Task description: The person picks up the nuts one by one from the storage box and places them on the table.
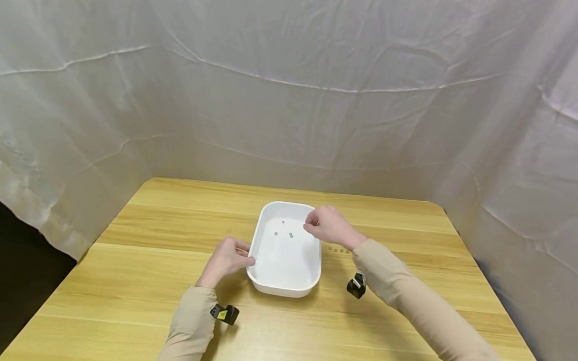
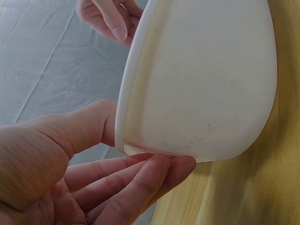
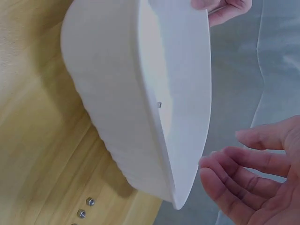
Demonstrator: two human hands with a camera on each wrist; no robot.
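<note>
Four small silvery hexagonal metal nuts (image 1: 276,234) lie inside the white, rounded-rectangular, plastic-looking tray (image 1: 282,263); similar nuts (image 1: 336,250) line up right of the tray on the yellowish wood-grained table (image 1: 129,286). The left hand (image 1: 228,257) pinches the tray's left rim. Above its far right corner, the right hand (image 1: 331,225) hovers, thumb and loosely bent fingers apart, nothing visible between them.

The tray (image 1: 282,291) lies on the table (image 1: 139,281), lengthwise front to back. Nuts (image 1: 276,234) lie inside its far half; more nuts (image 1: 336,250) form a row on the table to its right. The left grip (image 1: 224,261) is on the tray's left rim, the right grip (image 1: 330,226) at its far right corner. A curtain (image 1: 291,121) hangs behind the table.
</note>
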